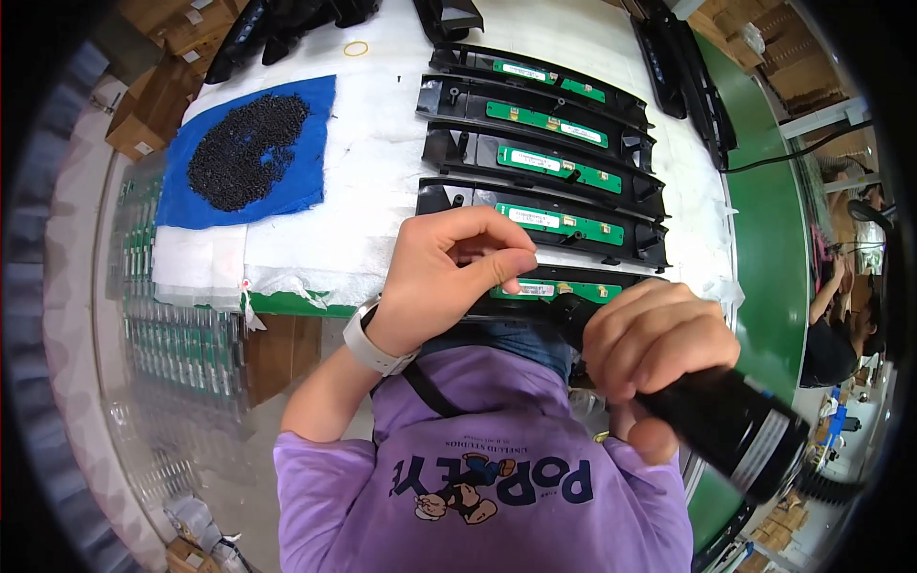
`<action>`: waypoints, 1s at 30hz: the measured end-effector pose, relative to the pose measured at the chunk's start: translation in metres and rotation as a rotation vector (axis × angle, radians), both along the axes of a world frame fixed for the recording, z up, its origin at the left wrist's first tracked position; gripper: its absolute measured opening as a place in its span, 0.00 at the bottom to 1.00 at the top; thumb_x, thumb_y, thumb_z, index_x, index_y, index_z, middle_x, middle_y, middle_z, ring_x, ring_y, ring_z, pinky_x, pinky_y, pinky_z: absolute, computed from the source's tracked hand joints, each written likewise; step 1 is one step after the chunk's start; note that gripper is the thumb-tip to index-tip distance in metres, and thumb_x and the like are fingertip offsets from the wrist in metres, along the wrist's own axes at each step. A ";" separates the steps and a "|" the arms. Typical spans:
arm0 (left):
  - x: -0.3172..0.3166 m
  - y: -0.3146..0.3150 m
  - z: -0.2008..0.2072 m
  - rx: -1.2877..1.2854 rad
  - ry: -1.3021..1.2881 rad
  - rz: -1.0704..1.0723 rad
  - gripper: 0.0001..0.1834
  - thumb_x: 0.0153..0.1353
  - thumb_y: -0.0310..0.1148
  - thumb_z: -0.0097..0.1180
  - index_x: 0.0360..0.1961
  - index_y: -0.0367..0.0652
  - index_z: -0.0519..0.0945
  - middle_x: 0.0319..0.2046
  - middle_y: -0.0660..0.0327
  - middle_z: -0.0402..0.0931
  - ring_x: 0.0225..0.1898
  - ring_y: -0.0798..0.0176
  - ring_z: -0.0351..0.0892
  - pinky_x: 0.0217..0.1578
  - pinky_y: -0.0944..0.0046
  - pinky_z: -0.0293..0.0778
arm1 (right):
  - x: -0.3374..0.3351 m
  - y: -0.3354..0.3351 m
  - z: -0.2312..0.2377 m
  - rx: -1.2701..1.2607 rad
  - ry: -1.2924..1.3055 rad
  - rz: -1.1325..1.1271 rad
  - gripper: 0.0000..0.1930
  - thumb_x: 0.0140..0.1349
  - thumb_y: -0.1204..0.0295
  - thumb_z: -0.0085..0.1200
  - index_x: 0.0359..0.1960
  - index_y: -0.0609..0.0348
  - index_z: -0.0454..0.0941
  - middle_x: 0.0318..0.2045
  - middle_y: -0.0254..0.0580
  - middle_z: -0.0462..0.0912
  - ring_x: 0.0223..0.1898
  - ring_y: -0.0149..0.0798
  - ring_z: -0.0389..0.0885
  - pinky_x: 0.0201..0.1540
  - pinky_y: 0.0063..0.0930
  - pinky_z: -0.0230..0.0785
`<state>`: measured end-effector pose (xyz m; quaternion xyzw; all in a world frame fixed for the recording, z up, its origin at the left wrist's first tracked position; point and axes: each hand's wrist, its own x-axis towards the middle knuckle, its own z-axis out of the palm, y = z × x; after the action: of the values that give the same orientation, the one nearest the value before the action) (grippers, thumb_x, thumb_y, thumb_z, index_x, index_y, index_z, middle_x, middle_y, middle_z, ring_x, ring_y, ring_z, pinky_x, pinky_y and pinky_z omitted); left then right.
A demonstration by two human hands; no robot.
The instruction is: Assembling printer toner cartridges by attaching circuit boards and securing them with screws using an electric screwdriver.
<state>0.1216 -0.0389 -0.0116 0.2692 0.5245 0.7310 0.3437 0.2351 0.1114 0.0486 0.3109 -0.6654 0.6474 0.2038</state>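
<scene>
My right hand (659, 334) is wrapped round a black electric screwdriver (740, 425), whose nose points at the nearest black plastic strip. That strip carries a green circuit board (597, 289) with a white label, and lies at the table's near edge. Over the left part of this board, my left hand (458, 263) is closed in a pinch of thumb and forefinger; anything between the fingertips is too small or hidden to make out. Beyond it lie several similar curved black strips (638, 250) in a row, each with a green board.
Small black screws (239, 158) are heaped on a blue cloth (320, 110) at the left of the white-covered table (373, 143). A rubber band (355, 49) lies farther back. Long black parts (683, 76) rest at the right edge. Another person (831, 334) works at the far right.
</scene>
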 end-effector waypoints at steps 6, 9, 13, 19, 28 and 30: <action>-0.001 -0.005 0.009 -0.014 -0.052 0.010 0.06 0.54 0.19 0.58 0.34 0.33 0.78 0.28 0.60 0.78 0.26 0.72 0.78 0.30 0.75 0.74 | -0.009 0.018 0.007 -0.401 0.025 0.005 0.21 0.54 0.57 0.62 0.37 0.54 0.65 0.17 0.27 0.74 0.13 0.24 0.73 0.18 0.22 0.67; -0.003 -0.010 0.010 0.023 -0.019 0.000 0.07 0.53 0.20 0.59 0.34 0.33 0.79 0.31 0.60 0.78 0.30 0.71 0.78 0.34 0.74 0.74 | -0.011 0.034 0.016 -0.454 0.154 0.044 0.21 0.59 0.54 0.55 0.43 0.54 0.65 0.20 0.28 0.73 0.16 0.27 0.73 0.24 0.24 0.68; -0.005 -0.014 0.008 0.006 0.055 -0.011 0.06 0.52 0.20 0.61 0.32 0.35 0.80 0.31 0.62 0.79 0.32 0.71 0.78 0.36 0.74 0.74 | -0.016 0.034 0.016 -0.555 0.181 0.080 0.21 0.60 0.54 0.54 0.45 0.55 0.65 0.20 0.29 0.73 0.16 0.28 0.72 0.27 0.27 0.67; -0.009 -0.015 0.005 -0.003 0.097 -0.052 0.06 0.51 0.20 0.62 0.31 0.34 0.80 0.29 0.62 0.79 0.32 0.72 0.78 0.36 0.73 0.74 | -0.021 0.031 0.010 -0.536 0.141 0.087 0.22 0.61 0.53 0.51 0.47 0.55 0.64 0.21 0.29 0.72 0.17 0.28 0.72 0.27 0.27 0.66; -0.008 -0.023 0.002 0.020 0.004 -0.060 0.07 0.52 0.21 0.61 0.33 0.35 0.79 0.29 0.62 0.79 0.32 0.72 0.78 0.35 0.73 0.75 | -0.024 0.011 0.016 -0.725 0.013 0.030 0.18 0.61 0.60 0.49 0.43 0.61 0.65 0.21 0.32 0.69 0.18 0.28 0.69 0.31 0.29 0.61; -0.009 -0.023 0.005 0.035 -0.055 -0.051 0.06 0.53 0.21 0.60 0.34 0.35 0.79 0.29 0.63 0.79 0.33 0.72 0.78 0.36 0.73 0.74 | -0.027 0.011 0.015 -0.740 0.012 0.042 0.18 0.61 0.60 0.49 0.43 0.61 0.65 0.21 0.32 0.69 0.18 0.29 0.69 0.31 0.29 0.61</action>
<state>0.1128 -0.0619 -0.0067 0.2682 0.4950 0.7382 0.3716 0.2078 0.1227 0.0637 0.2336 -0.3787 0.8463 0.2930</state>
